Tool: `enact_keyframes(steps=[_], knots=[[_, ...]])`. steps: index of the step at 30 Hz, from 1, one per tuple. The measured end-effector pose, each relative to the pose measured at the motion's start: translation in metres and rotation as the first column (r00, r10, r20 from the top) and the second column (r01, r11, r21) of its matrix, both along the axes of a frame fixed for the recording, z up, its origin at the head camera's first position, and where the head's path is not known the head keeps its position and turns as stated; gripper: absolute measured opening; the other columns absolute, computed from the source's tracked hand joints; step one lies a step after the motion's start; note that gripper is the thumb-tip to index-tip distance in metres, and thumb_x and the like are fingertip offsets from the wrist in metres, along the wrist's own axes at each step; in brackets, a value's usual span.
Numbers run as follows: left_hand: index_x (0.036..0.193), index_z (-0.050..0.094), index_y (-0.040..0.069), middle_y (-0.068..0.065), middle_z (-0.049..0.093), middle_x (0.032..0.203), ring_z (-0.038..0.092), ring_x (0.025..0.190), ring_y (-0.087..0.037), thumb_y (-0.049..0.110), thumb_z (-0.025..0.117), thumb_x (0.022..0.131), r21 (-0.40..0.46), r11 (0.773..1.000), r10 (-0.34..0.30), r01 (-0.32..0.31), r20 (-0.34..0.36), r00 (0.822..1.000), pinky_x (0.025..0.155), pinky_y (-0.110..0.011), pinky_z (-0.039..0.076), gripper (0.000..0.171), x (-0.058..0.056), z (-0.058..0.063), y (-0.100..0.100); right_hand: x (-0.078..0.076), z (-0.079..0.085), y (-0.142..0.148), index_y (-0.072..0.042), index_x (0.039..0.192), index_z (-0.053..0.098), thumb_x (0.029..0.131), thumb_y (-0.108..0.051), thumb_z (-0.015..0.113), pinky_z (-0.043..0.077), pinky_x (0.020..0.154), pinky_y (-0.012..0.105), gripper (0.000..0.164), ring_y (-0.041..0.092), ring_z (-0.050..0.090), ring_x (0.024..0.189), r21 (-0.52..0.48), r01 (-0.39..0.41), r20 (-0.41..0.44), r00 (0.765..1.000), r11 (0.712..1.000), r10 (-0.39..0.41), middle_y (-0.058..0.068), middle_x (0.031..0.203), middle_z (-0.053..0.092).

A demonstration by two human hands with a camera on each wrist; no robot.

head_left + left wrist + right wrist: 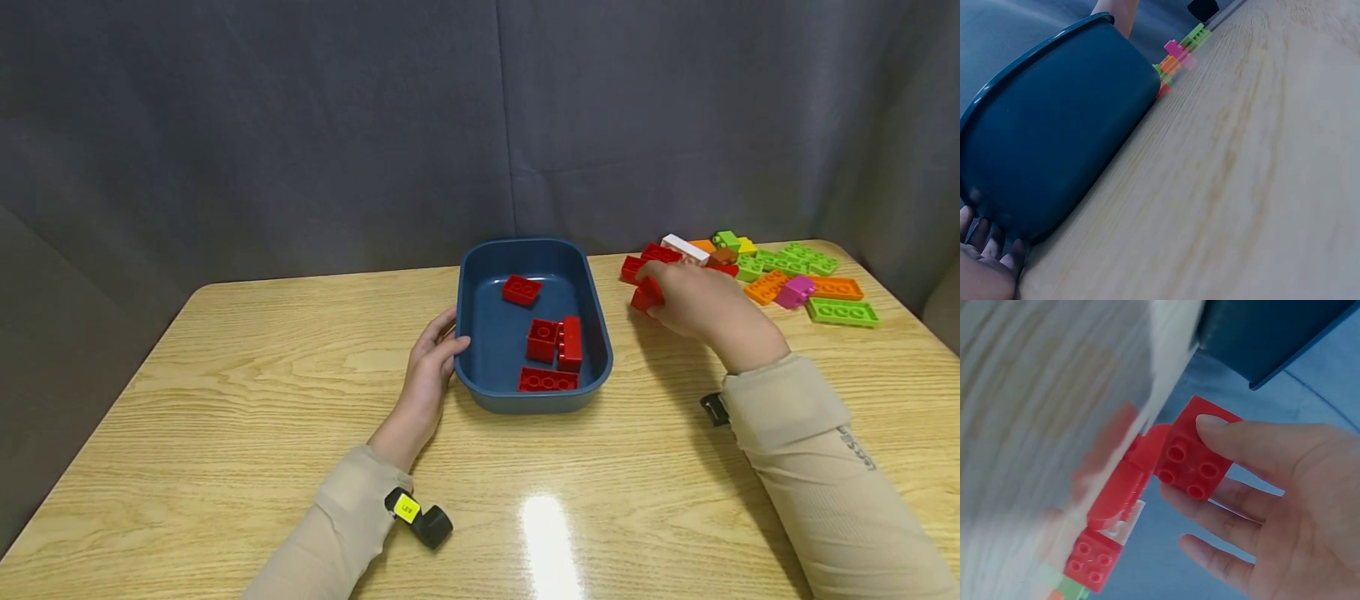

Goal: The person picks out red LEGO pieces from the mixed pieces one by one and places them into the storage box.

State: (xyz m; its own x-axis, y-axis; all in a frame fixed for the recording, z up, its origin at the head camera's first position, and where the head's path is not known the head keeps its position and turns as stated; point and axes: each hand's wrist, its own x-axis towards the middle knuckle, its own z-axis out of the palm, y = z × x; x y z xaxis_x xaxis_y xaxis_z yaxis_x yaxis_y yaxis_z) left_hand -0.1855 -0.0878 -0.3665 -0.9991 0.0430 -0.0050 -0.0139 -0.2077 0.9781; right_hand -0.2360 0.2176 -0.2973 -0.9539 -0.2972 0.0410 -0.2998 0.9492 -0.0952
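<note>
Right side, and here's the action: the right hand (696, 302) has a red brick (1200, 453) pinched, thumb laid over one face, fingers behind, the studs showing plainly in the right wrist view. That brick sits at the left end of the pile (772, 271), to the right of the tub (532, 402); whether it touches its neighbours, I can't tell.

Over to the left hand (429, 371), clamped on the tub's left side, thumb at the rim, fingers against the outer wall.

Inside the tub, four more red ones! A far brick (522, 290) lies alone; toward the near right, a square brick (542, 342) and an upright brick (570, 343) stand side by side; and a long brick (548, 380) lies along the near wall.

Back to the pile, spread across the far right of the tabletop (300, 358): reds at its left end, a white brick (686, 250) behind them, then orange, green and yellow, with a pink brick (794, 292) toward the front and a flat green brick (843, 312) nearest the right edge. Behind it all hangs a dark grey curtain (337, 133).
</note>
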Motion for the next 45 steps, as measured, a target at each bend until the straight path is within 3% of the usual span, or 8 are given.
enact_keyframes(steps=[14,26,38,45], knots=[[0.143,0.036,0.005,-0.016,0.038,0.149,0.038,0.133,-0.026,0.011,0.049,0.088,0.000,1.000,-0.008,0.008,0.002,1.000,0.116,-0.045,0.027,0.057,0.000,0.000,-0.001,0.013,0.018,-0.013,-0.004,0.112,0.059,0.075,-0.017,0.072,0.054,0.067,0.058,0.040,0.035,0.060,0.089,-0.028,-0.045,-0.143,0.989,0.999,0.040,0.024,0.102,0.068],[0.143,0.036,0.005,-0.016,0.038,0.149,0.038,0.133,-0.026,0.011,0.050,0.087,0.005,1.000,-0.004,0.004,0.006,1.000,0.116,-0.045,0.027,0.057,0.000,0.000,0.000,0.030,0.034,-0.031,-0.007,0.115,0.060,0.079,-0.023,0.070,0.056,0.063,0.051,0.040,0.029,0.062,0.082,-0.063,-0.082,-0.263,0.963,0.995,0.063,0.018,0.097,0.071],[0.143,0.035,0.005,-0.016,0.037,0.149,0.038,0.133,-0.026,0.011,0.049,0.088,0.002,1.000,-0.016,0.016,-0.003,1.000,0.116,-0.046,0.026,0.057,0.000,0.000,-0.001,0.039,0.042,-0.048,-0.009,0.118,0.059,0.078,-0.019,0.071,0.057,0.070,0.045,0.043,0.026,0.063,0.082,-0.096,-0.197,-0.260,0.951,0.976,0.166,0.014,0.102,0.071],[0.143,0.035,0.005,-0.016,0.038,0.149,0.038,0.133,-0.026,0.011,0.049,0.088,-0.008,1.000,-0.011,0.011,-0.002,1.000,0.116,-0.046,0.026,0.057,0.000,0.000,-0.001,0.044,0.043,-0.056,-0.010,0.121,0.059,0.078,-0.019,0.071,0.056,0.066,0.043,0.046,0.024,0.063,0.077,-0.089,-0.232,-0.266,0.943,0.969,0.201,0.012,0.105,0.072]])
